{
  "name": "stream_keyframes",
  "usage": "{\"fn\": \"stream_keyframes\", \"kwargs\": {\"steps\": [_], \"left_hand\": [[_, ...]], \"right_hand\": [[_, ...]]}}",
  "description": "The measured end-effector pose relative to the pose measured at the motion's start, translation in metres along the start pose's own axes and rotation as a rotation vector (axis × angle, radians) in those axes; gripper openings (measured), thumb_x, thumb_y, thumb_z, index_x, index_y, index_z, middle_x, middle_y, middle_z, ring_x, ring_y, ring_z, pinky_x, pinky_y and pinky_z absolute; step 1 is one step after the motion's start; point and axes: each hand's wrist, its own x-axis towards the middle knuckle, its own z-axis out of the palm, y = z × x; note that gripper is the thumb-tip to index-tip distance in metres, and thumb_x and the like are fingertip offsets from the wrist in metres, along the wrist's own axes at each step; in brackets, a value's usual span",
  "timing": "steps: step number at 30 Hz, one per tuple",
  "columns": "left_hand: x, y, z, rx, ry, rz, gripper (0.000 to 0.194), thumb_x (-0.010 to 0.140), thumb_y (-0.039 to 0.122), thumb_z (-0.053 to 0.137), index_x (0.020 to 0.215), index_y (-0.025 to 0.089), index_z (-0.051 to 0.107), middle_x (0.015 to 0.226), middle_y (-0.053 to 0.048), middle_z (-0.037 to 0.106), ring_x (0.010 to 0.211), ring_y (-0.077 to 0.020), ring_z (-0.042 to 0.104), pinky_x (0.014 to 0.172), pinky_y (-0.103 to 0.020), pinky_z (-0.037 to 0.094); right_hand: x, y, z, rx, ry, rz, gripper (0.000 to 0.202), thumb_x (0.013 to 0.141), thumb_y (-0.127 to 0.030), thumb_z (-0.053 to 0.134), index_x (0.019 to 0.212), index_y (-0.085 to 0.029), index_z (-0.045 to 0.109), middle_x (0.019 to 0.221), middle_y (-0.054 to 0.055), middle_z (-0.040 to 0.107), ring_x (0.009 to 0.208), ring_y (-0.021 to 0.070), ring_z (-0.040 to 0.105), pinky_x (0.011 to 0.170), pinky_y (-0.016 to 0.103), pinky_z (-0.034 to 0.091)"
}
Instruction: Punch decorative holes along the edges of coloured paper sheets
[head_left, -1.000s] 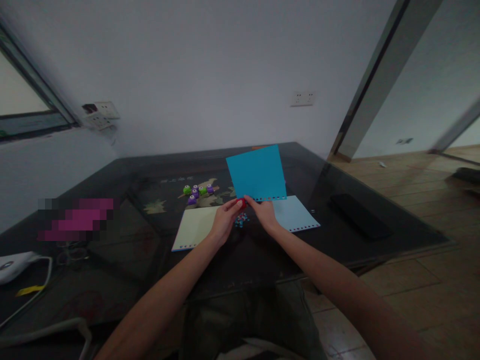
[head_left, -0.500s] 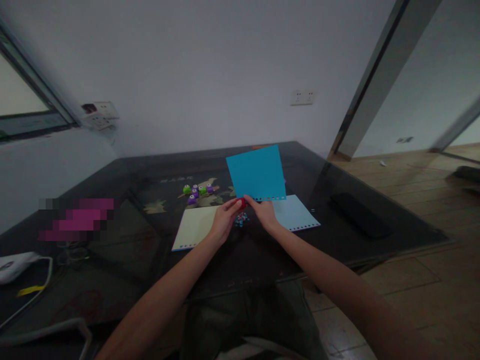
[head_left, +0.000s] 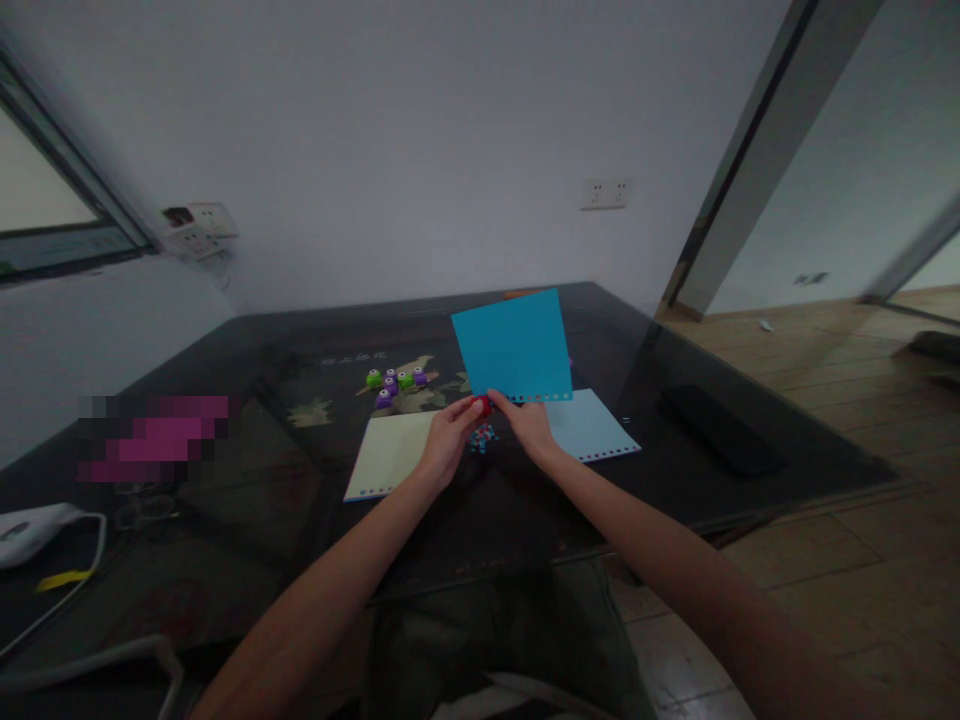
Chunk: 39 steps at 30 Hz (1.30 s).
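Currently, left hand (head_left: 450, 437): grip closed on small red piece (head_left: 484, 406), against lower-left corner of blue sheet (head_left: 514, 345).
Right hand (head_left: 532, 430): grip pinching sheet's lower edge, thumb beside red piece; presumably steadies the sheet there.
Blue sheet: raised off tabletop (head_left: 465, 540), tilted, holed edge down, likely so that edge meets the red piece.
Coloured bits (head_left: 482, 438): scattered below the hands.
Papers: cream paper (head_left: 397, 450) left, pale blue paper (head_left: 589, 428) right, seemingly flanking the working spot.
Green and purple figures (head_left: 385, 399): grouped behind cream paper, apparently out of the way.

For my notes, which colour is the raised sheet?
The sheet is blue, best seen in head view.
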Motion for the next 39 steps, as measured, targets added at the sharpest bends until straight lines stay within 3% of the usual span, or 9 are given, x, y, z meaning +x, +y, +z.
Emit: {"fn": "stream_keyframes", "kwargs": {"steps": [17, 22, 34, 39], "left_hand": [[0.000, -0.005, -0.002, 0.070, 0.037, 0.066, 0.031, 0.066, 0.029, 0.071, 0.091, 0.012, 0.068, 0.093, -0.009, 0.069, 0.085, -0.0183, 0.061, 0.088, -0.032, 0.041], [0.004, -0.007, -0.005, 0.069, 0.030, 0.024, 0.032, 0.064, 0.030, 0.072, 0.090, 0.012, 0.068, 0.089, -0.009, 0.069, 0.083, -0.0179, 0.061, 0.086, -0.032, 0.043], [0.004, 0.007, -0.011, 0.217, -0.040, -0.083, 0.036, 0.060, 0.027, 0.075, 0.092, 0.013, 0.067, 0.092, -0.011, 0.069, 0.084, -0.0196, 0.063, 0.087, -0.035, 0.042], [0.005, 0.015, -0.014, 0.364, -0.090, -0.044, 0.037, 0.056, 0.022, 0.076, 0.091, 0.016, 0.067, 0.090, -0.010, 0.069, 0.083, -0.0213, 0.063, 0.083, -0.038, 0.045]], "right_hand": [[-0.004, 0.005, 0.002, -0.079, -0.014, -0.009, 0.033, 0.067, -0.044, 0.062, 0.090, -0.021, 0.067, 0.096, 0.006, 0.068, 0.107, 0.0253, 0.054, 0.103, 0.044, 0.029], [0.000, 0.009, 0.001, -0.057, 0.007, -0.023, 0.036, 0.067, -0.041, 0.062, 0.096, -0.020, 0.065, 0.096, 0.005, 0.068, 0.106, 0.0234, 0.055, 0.102, 0.043, 0.030], [0.003, 0.020, 0.002, 0.170, 0.022, 0.153, 0.041, 0.063, -0.040, 0.067, 0.096, -0.016, 0.065, 0.098, 0.008, 0.068, 0.088, 0.0221, 0.064, 0.084, 0.040, 0.048], [0.004, 0.019, 0.002, 0.257, 0.006, 0.179, 0.042, 0.063, -0.040, 0.067, 0.097, -0.016, 0.064, 0.098, 0.008, 0.068, 0.084, 0.0220, 0.065, 0.079, 0.040, 0.052]]}}
